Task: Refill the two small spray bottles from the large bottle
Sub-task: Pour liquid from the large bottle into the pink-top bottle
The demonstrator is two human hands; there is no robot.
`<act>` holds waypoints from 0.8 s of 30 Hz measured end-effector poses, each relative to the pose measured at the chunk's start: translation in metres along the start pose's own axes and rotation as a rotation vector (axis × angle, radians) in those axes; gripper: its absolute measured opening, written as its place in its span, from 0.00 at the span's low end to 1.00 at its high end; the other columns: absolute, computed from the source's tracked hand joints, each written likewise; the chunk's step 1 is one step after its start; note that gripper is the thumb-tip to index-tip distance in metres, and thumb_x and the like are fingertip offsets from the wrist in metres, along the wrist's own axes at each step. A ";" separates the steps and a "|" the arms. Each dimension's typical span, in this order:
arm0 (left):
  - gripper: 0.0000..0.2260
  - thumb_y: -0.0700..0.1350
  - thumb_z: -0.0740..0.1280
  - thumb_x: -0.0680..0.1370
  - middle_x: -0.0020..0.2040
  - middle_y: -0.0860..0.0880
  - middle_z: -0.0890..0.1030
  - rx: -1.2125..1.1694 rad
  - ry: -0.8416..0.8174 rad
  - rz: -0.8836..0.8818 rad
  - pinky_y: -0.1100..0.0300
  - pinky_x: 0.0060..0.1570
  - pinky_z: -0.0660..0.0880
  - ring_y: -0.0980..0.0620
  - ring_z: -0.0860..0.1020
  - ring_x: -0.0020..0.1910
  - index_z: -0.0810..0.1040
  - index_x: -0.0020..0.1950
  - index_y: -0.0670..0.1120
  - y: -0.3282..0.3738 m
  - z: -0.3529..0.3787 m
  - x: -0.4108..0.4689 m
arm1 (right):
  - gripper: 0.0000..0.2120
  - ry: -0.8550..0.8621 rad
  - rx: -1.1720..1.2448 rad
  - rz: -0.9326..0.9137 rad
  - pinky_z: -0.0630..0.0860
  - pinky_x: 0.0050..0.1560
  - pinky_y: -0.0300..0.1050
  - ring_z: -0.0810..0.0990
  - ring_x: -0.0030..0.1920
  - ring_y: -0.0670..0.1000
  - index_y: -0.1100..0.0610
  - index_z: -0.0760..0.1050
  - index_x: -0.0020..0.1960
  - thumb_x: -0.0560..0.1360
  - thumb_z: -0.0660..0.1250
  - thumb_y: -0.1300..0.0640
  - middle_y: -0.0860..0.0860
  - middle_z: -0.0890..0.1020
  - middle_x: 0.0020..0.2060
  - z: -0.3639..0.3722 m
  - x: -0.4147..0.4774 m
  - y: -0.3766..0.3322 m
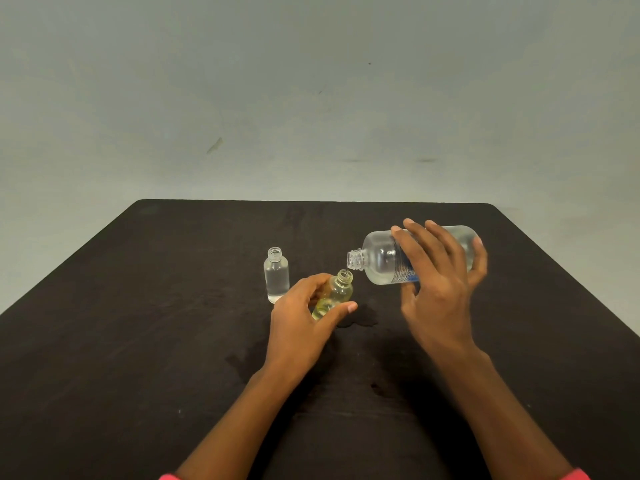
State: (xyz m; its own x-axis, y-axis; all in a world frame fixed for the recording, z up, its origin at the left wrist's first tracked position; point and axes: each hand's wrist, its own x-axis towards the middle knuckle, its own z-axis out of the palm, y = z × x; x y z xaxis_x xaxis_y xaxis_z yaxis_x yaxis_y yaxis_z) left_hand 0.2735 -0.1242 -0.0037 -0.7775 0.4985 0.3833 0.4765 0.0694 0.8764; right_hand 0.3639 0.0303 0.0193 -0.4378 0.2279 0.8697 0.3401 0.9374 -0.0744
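Pink cuffs [575, 474] frame my view as the left hand [298, 317] pinches the yellowish small bottle [334, 294] tilted beneath the large bottle [384, 259], gripped by the right hand [440, 282]; the clear small bottle [276, 275] looks filled, so next I judge steadier tipping.

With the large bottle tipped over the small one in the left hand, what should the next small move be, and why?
Probably tip the large bottle slightly further. Its mouth already sits just above the open neck of the yellowish small bottle tilted in the left hand, which looks only partly filled.
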 end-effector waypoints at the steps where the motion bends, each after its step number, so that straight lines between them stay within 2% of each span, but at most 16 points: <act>1: 0.15 0.47 0.77 0.68 0.46 0.56 0.82 -0.001 0.001 -0.002 0.64 0.50 0.76 0.61 0.80 0.46 0.80 0.53 0.52 0.000 0.000 0.000 | 0.40 -0.001 -0.001 0.000 0.51 0.71 0.63 0.70 0.68 0.52 0.50 0.70 0.67 0.60 0.73 0.74 0.49 0.76 0.65 0.000 0.000 0.000; 24: 0.15 0.48 0.77 0.68 0.46 0.57 0.82 0.005 -0.007 -0.009 0.66 0.49 0.76 0.61 0.80 0.47 0.80 0.52 0.52 -0.001 0.000 -0.001 | 0.40 -0.002 0.000 0.001 0.51 0.71 0.64 0.69 0.68 0.51 0.50 0.69 0.67 0.60 0.73 0.74 0.49 0.76 0.65 0.000 0.000 0.000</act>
State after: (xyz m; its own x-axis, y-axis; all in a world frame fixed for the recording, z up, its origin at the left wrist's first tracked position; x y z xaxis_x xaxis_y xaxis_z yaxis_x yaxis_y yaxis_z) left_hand 0.2740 -0.1245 -0.0048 -0.7791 0.5039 0.3729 0.4710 0.0780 0.8787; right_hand 0.3640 0.0305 0.0193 -0.4394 0.2298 0.8684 0.3406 0.9372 -0.0756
